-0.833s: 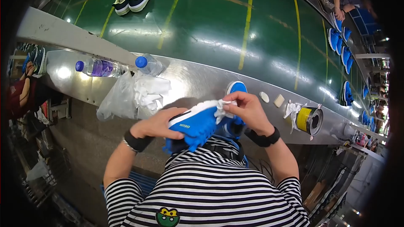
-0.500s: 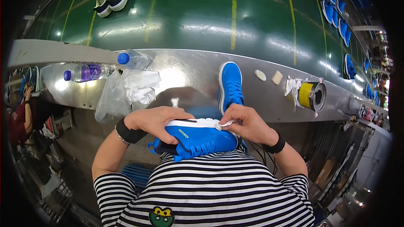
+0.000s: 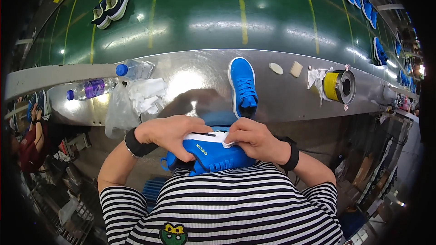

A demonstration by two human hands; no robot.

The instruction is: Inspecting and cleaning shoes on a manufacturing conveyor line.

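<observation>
A blue lace-up sneaker [image 3: 215, 158] lies on its side against my striped shirt, its white sole edge facing away from me. My left hand [image 3: 168, 134] grips it around the heel end, with the thumb over the upper and fingers along the sole. A thin dark strip shows on the sole edge beside those fingers. In my right hand [image 3: 258, 141] a small wad of white cloth [image 3: 227, 142] is pinched and pressed on the sole edge. The matching blue sneaker [image 3: 244, 81] stands upright on the metal bench [image 3: 195, 72], just beyond my hands.
Two plastic bottles [image 3: 94, 89], a clear bag [image 3: 121, 113] and crumpled white paper [image 3: 146, 93] sit left on the bench. Right are two pale blocks [image 3: 296, 69] and a yellow-labelled tin [image 3: 334, 85]. A green conveyor [image 3: 200, 13] carries dark shoes [image 3: 116, 3] and blue ones. A person works far left.
My right hand has slid the cloth leftward along the sole edge, closer to my left hand. The left hand keeps its hold on the sneaker. The view has shifted slightly.
</observation>
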